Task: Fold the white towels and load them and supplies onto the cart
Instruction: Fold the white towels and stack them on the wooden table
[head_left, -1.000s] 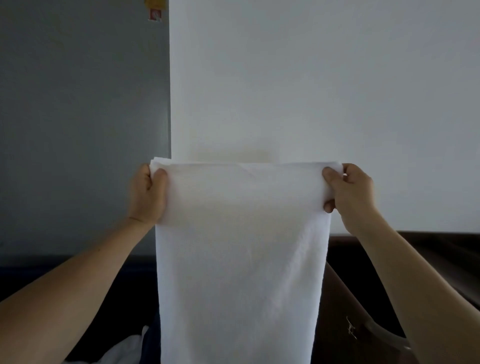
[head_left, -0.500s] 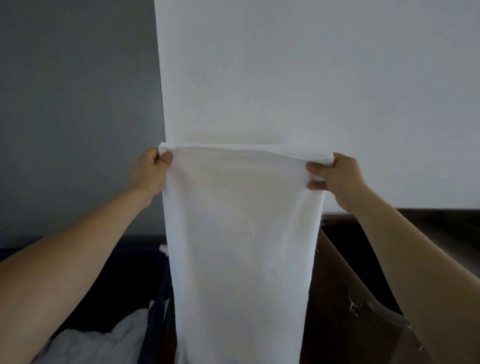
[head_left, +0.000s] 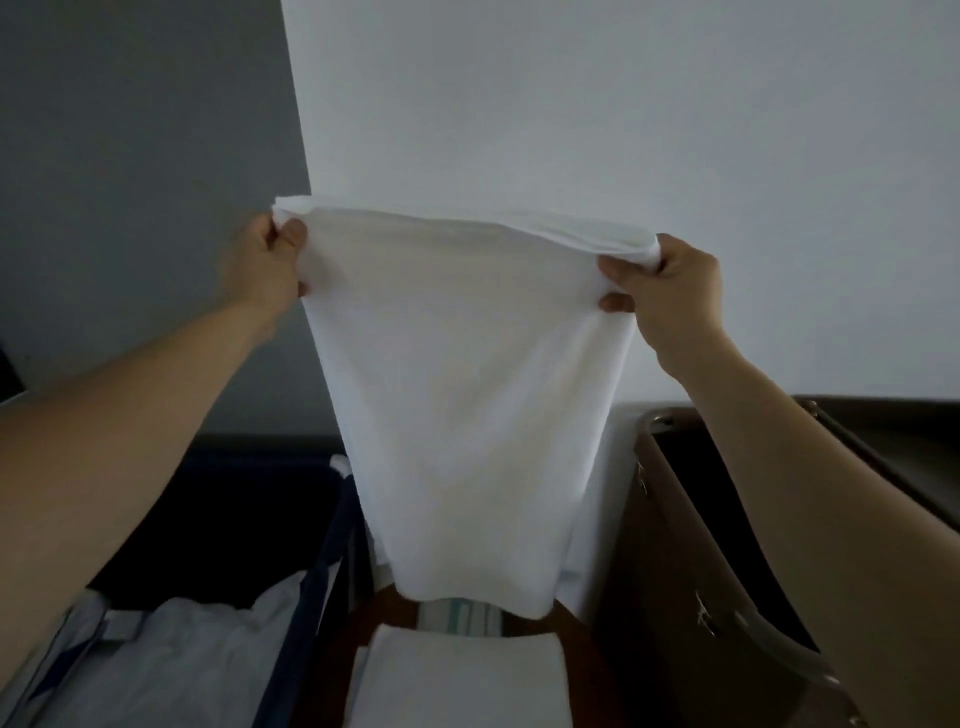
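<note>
head cam | facing forward, slightly down | close behind raised towel (head_left: 467, 389)

Up high, one white towel (head_left: 467, 395), soft and plain, held by its two top corners. Doubled over along the top edge, hanging down, getting thinner toward the bottom. Just below its hanging end, a second white towel (head_left: 457, 675), folded flat and neat.
</note>
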